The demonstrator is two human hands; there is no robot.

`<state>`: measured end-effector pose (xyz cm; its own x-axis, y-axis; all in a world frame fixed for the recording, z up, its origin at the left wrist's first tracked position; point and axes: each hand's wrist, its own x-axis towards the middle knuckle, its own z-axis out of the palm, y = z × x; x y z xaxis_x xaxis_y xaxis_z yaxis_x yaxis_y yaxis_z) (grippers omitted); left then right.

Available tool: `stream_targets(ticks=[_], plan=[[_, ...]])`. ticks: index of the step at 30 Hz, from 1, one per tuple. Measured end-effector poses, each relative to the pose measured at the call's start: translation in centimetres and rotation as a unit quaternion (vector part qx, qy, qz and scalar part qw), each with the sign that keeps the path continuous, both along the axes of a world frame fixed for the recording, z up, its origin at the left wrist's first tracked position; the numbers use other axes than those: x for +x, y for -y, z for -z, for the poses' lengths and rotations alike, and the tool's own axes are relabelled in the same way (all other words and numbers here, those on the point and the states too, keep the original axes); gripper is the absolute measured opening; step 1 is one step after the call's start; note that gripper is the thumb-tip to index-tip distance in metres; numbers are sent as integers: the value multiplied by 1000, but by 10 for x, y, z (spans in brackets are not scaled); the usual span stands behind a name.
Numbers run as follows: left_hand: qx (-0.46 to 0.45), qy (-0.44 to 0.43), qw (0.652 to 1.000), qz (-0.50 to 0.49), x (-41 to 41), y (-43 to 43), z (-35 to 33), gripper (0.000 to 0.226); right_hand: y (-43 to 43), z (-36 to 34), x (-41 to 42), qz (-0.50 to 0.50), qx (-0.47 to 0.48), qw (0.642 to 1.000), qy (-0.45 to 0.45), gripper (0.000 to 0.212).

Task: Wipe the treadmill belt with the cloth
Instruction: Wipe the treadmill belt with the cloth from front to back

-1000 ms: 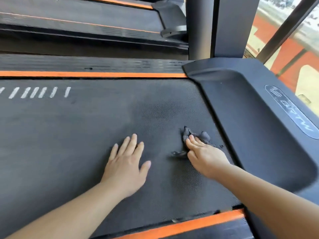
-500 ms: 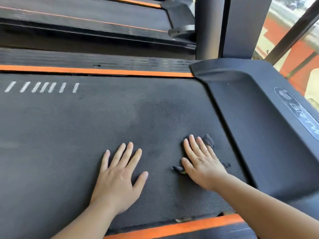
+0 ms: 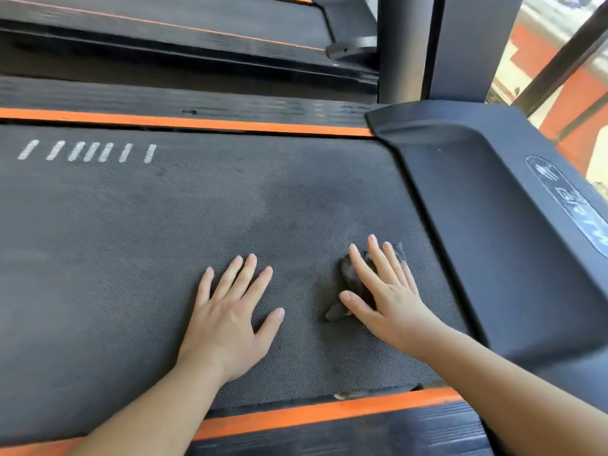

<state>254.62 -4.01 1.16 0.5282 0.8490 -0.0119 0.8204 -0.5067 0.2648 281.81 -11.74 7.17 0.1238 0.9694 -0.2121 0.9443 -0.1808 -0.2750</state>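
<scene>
Cloth (image 3: 349, 274) is pressed flat on belt (image 3: 164, 241) by right hand (image 3: 386, 291), fingers straight; left hand (image 3: 227, 317) is spread flat on belt, nothing held.

One left hand (image 3: 227, 324), one right hand (image 3: 388, 301), one cloth (image 3: 350, 274), one treadmill belt (image 3: 197, 225), seven white dashes (image 3: 90, 151), two orange strips (image 3: 197, 121).
</scene>
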Motion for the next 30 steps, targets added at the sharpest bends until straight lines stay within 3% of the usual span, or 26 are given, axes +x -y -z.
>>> stream_targets(ticks=[3,5,11,17,22,27,30], plan=[[-3,-2,1000,-1,0,1,-1,74,24,-14,12,-13,125,991,48,49],[-2,-3,1000,-2,-1,2,-1,75,35,-15,13,-14,101,993,63,38],[-4,-5,1000,-3,0,1,-1,76,29,17,26,-52,4,999,13,73],[-4,-4,1000,-6,1,1,-2,76,-6,15,41,10,25,1000,-4,62],[-8,1,1000,-5,1,1,-1,75,-11,25,48,69,172,982,-32,9],[-5,3,1000,-5,2,1,-1,74,-14,27,52,25,240,970,13,7],[-6,6,1000,-5,1,1,0,74,-20,2,54,-19,221,974,-49,13]])
